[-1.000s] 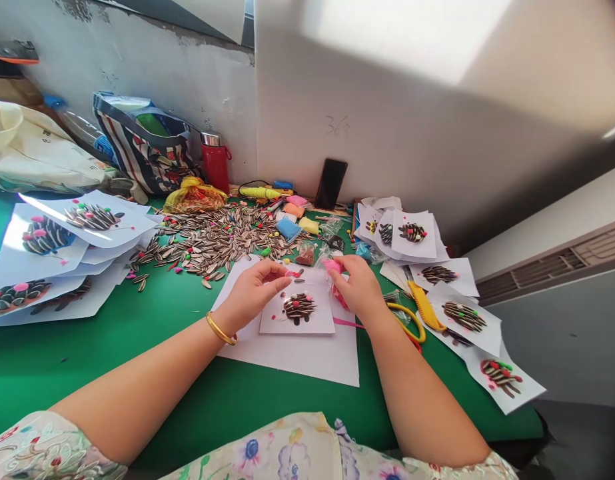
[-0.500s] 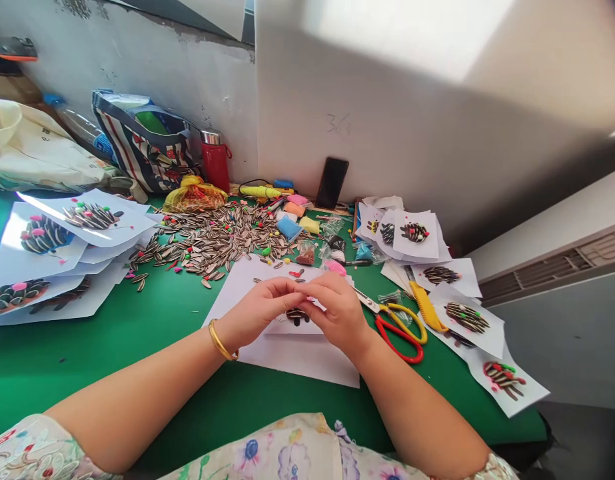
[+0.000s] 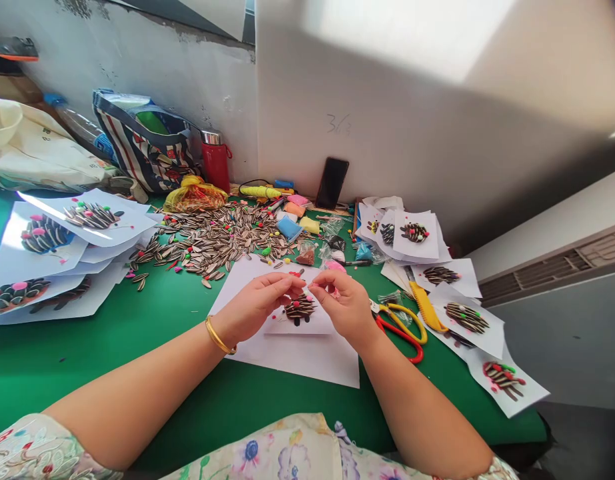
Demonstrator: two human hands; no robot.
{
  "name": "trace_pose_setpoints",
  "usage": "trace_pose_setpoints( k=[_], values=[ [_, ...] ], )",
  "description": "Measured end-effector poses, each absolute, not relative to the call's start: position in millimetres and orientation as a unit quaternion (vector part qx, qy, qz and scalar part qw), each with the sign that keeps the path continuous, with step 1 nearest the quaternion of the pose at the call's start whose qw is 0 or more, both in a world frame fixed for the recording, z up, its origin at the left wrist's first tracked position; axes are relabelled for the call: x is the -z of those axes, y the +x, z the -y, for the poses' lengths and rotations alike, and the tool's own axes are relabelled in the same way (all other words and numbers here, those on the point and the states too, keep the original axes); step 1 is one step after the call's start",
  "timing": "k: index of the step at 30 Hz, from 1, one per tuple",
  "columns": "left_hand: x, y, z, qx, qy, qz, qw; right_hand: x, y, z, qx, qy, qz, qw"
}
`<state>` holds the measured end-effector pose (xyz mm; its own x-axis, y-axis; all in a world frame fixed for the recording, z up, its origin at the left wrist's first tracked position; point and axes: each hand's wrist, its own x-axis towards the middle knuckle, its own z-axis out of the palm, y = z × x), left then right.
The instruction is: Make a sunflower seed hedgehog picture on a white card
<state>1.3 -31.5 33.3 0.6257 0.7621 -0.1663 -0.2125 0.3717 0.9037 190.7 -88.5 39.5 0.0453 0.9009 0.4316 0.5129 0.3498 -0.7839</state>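
My left hand [image 3: 254, 307] and my right hand [image 3: 343, 305] meet fingertip to fingertip just above a small white card [image 3: 307, 323]. On the card sits a hedgehog shape [image 3: 299, 309] made of striped sunflower seeds. Both hands are pinched, with a tiny pale bit between the fingertips that I cannot make out. The card lies on a larger white sheet [image 3: 297, 353] on the green table [image 3: 112, 347]. A gold bangle [image 3: 218, 335] circles my left wrist.
A heap of sunflower seeds [image 3: 212, 240] lies behind the sheet. Red and yellow scissors [image 3: 402, 327] rest right of my right hand. Finished seed cards [image 3: 462, 313] spread to the right, larger ones [image 3: 52, 247] to the left. A red flask [image 3: 215, 163], striped bag [image 3: 147, 143] and phone [image 3: 331, 183] stand by the wall.
My right hand left the pink clay packet and came in to meet my left hand over the card. The fingers have now lifted slightly, uncovering the hedgehog.
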Motion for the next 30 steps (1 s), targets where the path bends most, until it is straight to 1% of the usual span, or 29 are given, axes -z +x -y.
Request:
trace_pose_setpoints(
  k=[4,8,11,16,18,20,22,24,26,28,30],
  values=[
    [-33,2,31,-0.325,0.464,-0.308,0.764,-39,194,89,-0.212,-0.534,0.668,0.473],
    [-29,0,26,-0.354,0.461,-0.316,0.75,-39,195,88,-0.213,-0.542,0.646,0.493],
    [-27,-1,23,-0.376,0.457,-0.328,0.737,-39,195,87,-0.22,-0.54,0.646,0.492],
    [-25,0,18,-0.397,0.49,-0.36,0.688,-42,198,87,-0.218,-0.568,0.633,0.479],
    [-24,-1,14,-0.393,0.543,-0.382,0.636,-42,200,87,-0.215,-0.575,0.634,0.471],
    [-21,-5,9,-0.375,0.626,-0.407,0.549,-42,202,87,-0.205,-0.574,0.639,0.469],
    [-17,-9,3,-0.335,0.729,-0.417,0.427,-41,204,87,-0.185,-0.573,0.642,0.475],
    [-12,-13,-2,-0.269,0.822,-0.41,0.289,-39,204,85,-0.169,-0.575,0.637,0.484],
    [-9,-15,-5,-0.198,0.872,-0.406,0.187,-37,203,83,-0.169,-0.582,0.627,0.489],
    [-8,-16,-6,-0.154,0.888,-0.41,0.138,-36,202,83,-0.184,-0.588,0.618,0.488],
    [-8,-15,-6,-0.138,0.89,-0.416,0.124,-35,202,82,-0.2,-0.596,0.612,0.479]
  ],
)
